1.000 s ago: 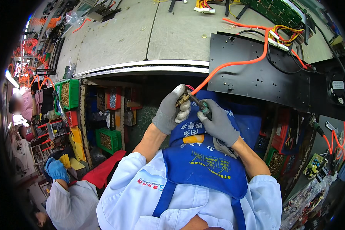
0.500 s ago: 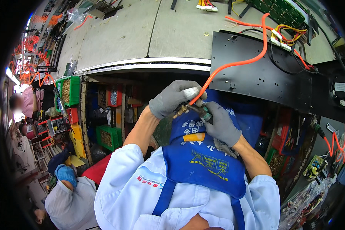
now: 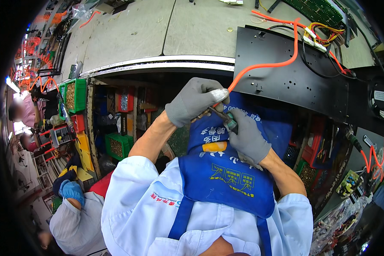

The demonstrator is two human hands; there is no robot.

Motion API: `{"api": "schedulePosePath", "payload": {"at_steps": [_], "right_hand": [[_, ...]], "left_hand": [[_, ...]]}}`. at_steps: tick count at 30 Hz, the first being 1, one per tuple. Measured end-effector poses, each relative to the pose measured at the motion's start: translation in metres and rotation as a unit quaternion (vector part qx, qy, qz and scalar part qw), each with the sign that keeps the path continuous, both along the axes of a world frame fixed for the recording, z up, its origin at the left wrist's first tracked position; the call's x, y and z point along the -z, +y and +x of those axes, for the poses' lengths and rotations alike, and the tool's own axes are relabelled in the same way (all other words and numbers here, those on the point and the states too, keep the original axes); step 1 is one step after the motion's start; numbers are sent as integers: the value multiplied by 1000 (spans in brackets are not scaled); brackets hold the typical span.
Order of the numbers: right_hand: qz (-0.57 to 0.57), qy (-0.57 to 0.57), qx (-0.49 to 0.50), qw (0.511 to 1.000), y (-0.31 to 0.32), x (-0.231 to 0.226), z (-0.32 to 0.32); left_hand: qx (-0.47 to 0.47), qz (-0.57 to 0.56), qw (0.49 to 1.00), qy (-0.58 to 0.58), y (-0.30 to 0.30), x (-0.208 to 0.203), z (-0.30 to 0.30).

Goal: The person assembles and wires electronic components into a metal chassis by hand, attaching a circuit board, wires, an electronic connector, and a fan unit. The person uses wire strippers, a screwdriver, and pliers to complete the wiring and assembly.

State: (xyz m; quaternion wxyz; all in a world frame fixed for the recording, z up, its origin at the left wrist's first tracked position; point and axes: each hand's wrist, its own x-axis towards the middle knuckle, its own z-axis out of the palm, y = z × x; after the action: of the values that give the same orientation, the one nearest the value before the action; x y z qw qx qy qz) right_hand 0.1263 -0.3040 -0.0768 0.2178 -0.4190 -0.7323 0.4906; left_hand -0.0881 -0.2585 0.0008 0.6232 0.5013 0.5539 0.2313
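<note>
My left hand (image 3: 196, 101), in a grey knit glove, pinches an orange hose (image 3: 264, 66) near its lower end. Brass-coloured fitting parts (image 3: 202, 116) show just under those fingers. In my grey-gloved right hand (image 3: 249, 135) is a green-handled hand tool (image 3: 231, 123), its slim metal end pointing up-left at the fitting; its exact kind I cannot make out. Both hands are closed and close together over the blue apron (image 3: 226, 170). From my left hand the hose curves up and right over a black metal panel (image 3: 281, 85).
The grey worktop (image 3: 205, 32) holds the panel, white-plugged cables (image 3: 313, 42) and a green circuit board (image 3: 313, 10). Underneath are shelves with a green parts bin (image 3: 116, 146) and a red one (image 3: 124, 102). At the left, a person with a blue glove (image 3: 71, 192) sits close by.
Left hand and hose end have shifted slightly upward. The right hand's tool has turned so that its slim metal end shows more clearly beside the fitting. The whole view has tilted a little.
</note>
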Motion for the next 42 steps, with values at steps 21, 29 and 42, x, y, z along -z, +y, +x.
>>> {"api": "schedulePosePath", "payload": {"at_steps": [21,29,42], "right_hand": [[-451,341,-242,788,17,-37,30],[-514,333,-241,753,25,-55,39],[-202,27,45,978,7,-37,-5]], "left_hand": [[164,416,894,-42,11,2,-5],[3,480,852,211,-2,-34,-3],[-179,302,911,218,-8,22,-8]]}}
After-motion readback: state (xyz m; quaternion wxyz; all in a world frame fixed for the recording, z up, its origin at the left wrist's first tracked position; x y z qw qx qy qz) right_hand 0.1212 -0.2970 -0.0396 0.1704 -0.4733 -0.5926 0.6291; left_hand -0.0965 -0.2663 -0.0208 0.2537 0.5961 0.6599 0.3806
